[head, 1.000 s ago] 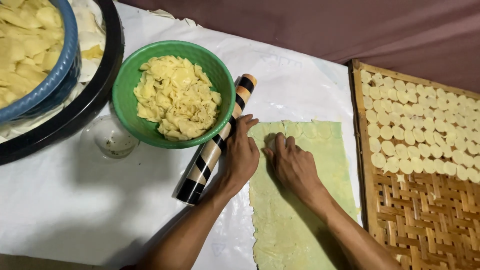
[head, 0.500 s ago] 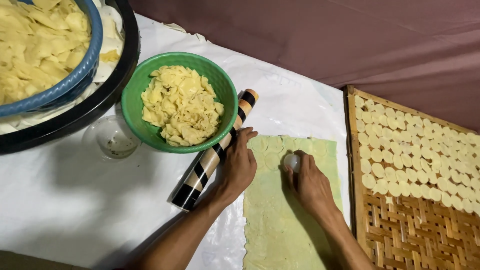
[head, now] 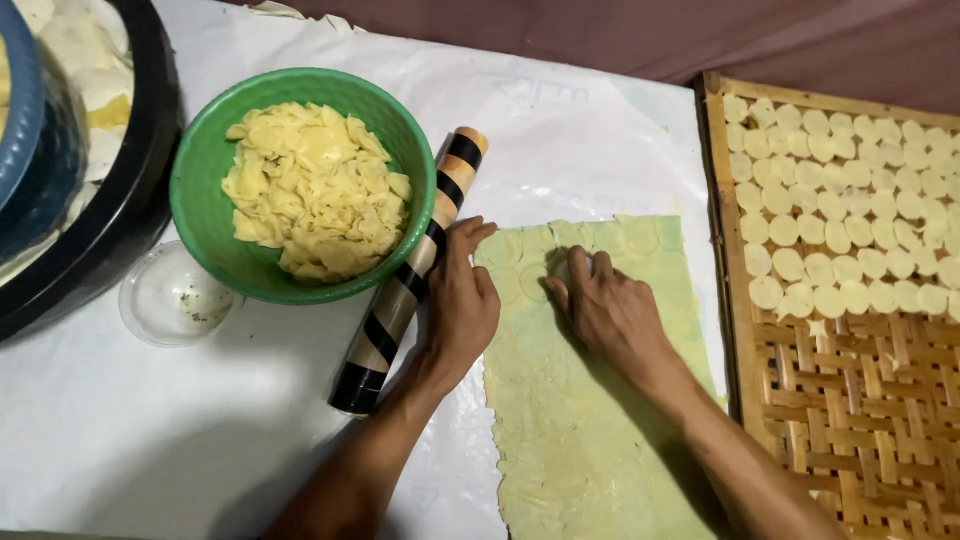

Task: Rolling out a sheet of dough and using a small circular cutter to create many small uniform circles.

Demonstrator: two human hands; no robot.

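Pressing: right hand (head: 610,315) on dough sheet (head: 590,420) | long axis toward viewer

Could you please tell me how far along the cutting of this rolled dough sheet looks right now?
Done: rows of cut rounds fill the upper part of the woven tray, and circle marks show at the dough sheet's top edge. In hand: the right hand presses near that edge while the left hand steadies its side by the striped rolling pin. Left: most of the sheet is uncut.
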